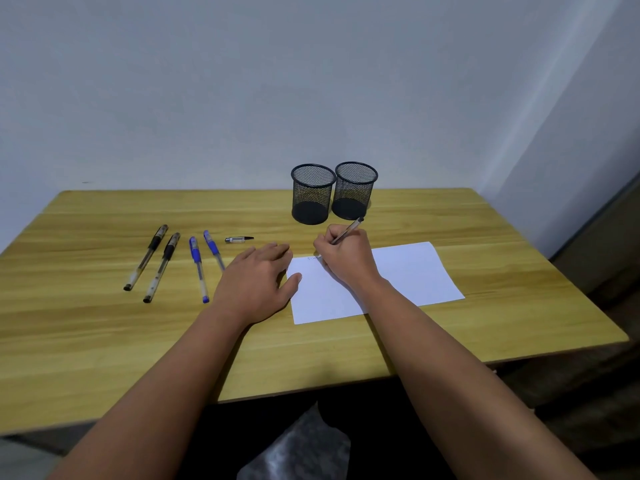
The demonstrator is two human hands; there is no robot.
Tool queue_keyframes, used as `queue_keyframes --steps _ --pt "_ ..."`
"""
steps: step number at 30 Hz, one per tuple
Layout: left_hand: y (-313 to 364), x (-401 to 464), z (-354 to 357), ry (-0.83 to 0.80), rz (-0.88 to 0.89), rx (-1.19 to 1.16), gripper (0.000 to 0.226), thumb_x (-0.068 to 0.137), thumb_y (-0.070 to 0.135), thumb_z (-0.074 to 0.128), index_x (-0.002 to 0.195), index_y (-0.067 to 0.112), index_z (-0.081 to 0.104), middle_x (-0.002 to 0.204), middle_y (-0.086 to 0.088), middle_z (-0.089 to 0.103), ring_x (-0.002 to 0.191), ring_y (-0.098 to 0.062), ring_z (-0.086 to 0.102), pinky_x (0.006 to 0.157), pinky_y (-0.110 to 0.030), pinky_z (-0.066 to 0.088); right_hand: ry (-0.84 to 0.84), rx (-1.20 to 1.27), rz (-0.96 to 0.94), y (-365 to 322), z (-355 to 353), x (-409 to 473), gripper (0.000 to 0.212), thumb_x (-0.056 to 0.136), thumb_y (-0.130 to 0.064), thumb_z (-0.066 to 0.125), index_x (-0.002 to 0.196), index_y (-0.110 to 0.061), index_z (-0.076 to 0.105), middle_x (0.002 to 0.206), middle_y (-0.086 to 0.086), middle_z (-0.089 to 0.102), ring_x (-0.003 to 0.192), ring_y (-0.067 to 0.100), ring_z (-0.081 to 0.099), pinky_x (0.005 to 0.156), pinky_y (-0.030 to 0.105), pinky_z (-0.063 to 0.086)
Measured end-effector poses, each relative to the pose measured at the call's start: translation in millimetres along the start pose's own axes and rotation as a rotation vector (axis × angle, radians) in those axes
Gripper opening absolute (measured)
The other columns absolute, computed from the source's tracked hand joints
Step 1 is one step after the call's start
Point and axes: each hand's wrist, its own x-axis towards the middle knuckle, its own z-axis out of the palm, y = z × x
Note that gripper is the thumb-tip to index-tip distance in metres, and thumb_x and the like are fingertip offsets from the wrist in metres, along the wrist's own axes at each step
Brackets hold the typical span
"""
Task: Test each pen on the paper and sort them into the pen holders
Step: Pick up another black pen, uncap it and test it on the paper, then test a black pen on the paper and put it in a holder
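At centre frame the left hand (258,280) is lying flat, fingers loosely spread, thumb pinning the paper (374,280) so it stays put; the right hand (343,256) is pinching a pen (348,230), scribbling faintly. Left, four pens (162,266) and a cap (238,239) are waiting; farther up, both pen holders (313,194) are standing empty

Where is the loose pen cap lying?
The pen cap lies on the table, just beyond the left hand, right of the blue pens.
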Motion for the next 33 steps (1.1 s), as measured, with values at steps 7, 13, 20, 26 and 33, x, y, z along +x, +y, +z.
queue_keyframes --steps 7,13,20,26,33 --pt "0 0 0 -0.001 -0.002 0.003 0.066 0.096 0.059 0.033 0.147 0.022 0.051 0.157 0.005 0.044 0.148 -0.014 0.034 0.121 -0.041 0.028 0.046 -0.079 -0.058 -5 -3 -4 0.037 0.090 -0.012 0.065 0.062 -0.002 0.043 0.053 0.010 0.040 0.052 0.023 0.043 0.049 0.033 0.040" --pt "-2 0 1 0.001 -0.002 -0.004 0.065 0.096 0.059 0.034 0.147 0.022 0.052 0.157 0.006 0.044 0.148 -0.013 0.034 0.121 -0.041 0.028 0.045 -0.101 -0.059 -8 -5 -6 0.041 0.093 -0.007 0.064 0.059 -0.011 0.040 0.053 0.001 0.037 0.053 0.016 0.036 0.048 0.029 0.035" --pt "-1 0 1 0.017 0.005 -0.015 0.064 0.095 0.058 0.035 0.145 0.021 0.054 0.156 0.005 0.046 0.148 -0.013 0.035 0.120 -0.041 0.030 0.050 -0.066 -0.023 -10 -5 -6 0.040 0.092 -0.009 0.060 0.061 -0.011 0.035 0.056 0.003 0.032 0.057 0.022 0.034 0.052 0.034 0.031" --pt "-1 0 0 0.015 0.009 -0.032 0.066 0.095 0.058 0.034 0.145 0.020 0.053 0.156 0.005 0.046 0.148 -0.014 0.035 0.120 -0.042 0.029 0.186 0.277 0.211 -20 -20 6 0.036 0.101 -0.009 0.063 0.066 -0.010 0.051 0.054 0.009 0.055 0.039 0.015 0.051 0.039 0.023 0.044" --pt "1 -1 -5 0.066 0.016 -0.045 0.057 0.093 0.056 0.046 0.133 0.020 0.064 0.147 0.004 0.056 0.134 -0.017 0.052 0.115 -0.042 0.037 0.134 0.458 0.185 -41 -31 9 0.043 0.104 -0.040 0.068 0.081 -0.005 0.058 0.054 0.003 0.049 0.039 0.008 0.041 0.038 0.021 0.033"
